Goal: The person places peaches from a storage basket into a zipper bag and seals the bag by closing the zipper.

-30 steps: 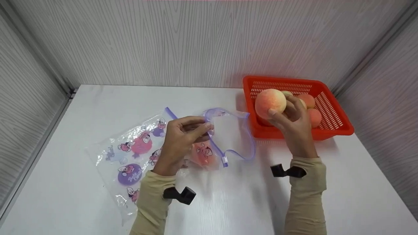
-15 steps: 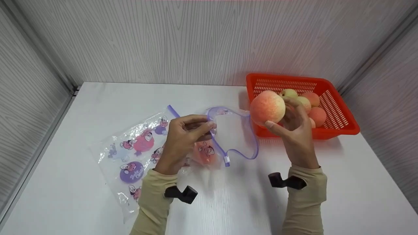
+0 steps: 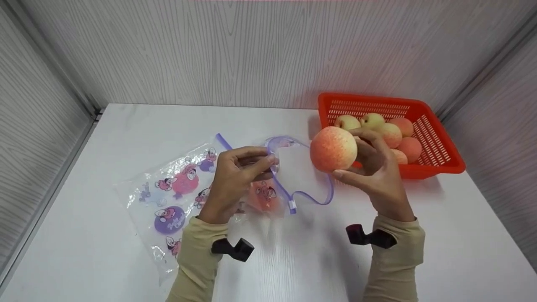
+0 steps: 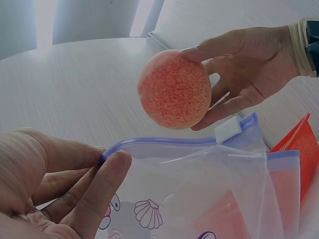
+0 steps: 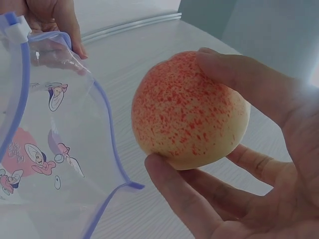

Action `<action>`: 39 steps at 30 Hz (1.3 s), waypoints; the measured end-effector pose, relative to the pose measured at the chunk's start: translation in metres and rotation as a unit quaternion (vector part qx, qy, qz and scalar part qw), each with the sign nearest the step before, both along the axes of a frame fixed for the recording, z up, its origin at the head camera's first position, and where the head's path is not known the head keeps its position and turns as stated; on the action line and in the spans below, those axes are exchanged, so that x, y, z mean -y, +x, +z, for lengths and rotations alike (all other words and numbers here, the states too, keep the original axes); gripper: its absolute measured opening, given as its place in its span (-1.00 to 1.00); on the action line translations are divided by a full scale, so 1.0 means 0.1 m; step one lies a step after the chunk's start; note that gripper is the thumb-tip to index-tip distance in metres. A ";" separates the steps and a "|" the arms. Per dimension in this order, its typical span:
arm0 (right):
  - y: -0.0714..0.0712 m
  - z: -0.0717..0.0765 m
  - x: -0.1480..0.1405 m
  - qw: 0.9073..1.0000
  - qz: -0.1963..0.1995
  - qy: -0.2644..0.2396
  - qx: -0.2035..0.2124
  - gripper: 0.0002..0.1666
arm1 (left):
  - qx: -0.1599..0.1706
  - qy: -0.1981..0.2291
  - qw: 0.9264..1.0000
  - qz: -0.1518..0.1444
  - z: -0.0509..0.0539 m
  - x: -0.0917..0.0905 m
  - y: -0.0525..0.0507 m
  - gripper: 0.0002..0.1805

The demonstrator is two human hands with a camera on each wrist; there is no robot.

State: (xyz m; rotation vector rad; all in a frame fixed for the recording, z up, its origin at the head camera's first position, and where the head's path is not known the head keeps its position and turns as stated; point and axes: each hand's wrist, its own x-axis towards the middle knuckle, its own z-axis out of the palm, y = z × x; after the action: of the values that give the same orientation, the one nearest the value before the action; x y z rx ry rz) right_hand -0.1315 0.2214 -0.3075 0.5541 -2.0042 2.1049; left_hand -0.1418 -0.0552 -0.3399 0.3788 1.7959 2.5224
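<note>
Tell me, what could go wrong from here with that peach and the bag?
The peach could slip, since the right hand holds it in mid-air by thumb and fingers. The open bag might also sag or fold shut: the left hand pinches only one side of its purple rim, and the far side looks unsupported.

I see a white counter [image 3: 474, 235] at the bottom, a gray wavy-lined wall [image 3: 209, 54] up top, and a bright light [image 4: 45, 22] upper left in the left wrist view.
</note>
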 end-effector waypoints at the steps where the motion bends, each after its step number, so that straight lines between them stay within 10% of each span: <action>1: 0.01 0.00 -0.01 1.000 0.002 0.004 0.003 -0.13 | 0.000 -0.001 1.000 0.000 0.00 0.00 0.00 -0.74; 28: -0.02 -0.01 0.05 0.987 0.029 0.152 -0.033 -0.27 | -0.001 -0.003 1.000 0.002 -0.01 -0.02 -0.01 -0.75; 39: 0.00 0.00 0.05 0.999 0.006 0.047 -0.008 -0.57 | -0.014 0.013 1.000 0.022 -0.04 -0.08 -0.03 -0.80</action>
State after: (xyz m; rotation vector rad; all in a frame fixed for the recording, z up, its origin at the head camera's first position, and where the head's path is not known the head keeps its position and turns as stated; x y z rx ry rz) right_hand -0.1314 0.2167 -0.3073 0.5977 -2.1058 2.0141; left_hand -0.1452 -0.0477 -0.3439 0.3825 1.8035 2.5850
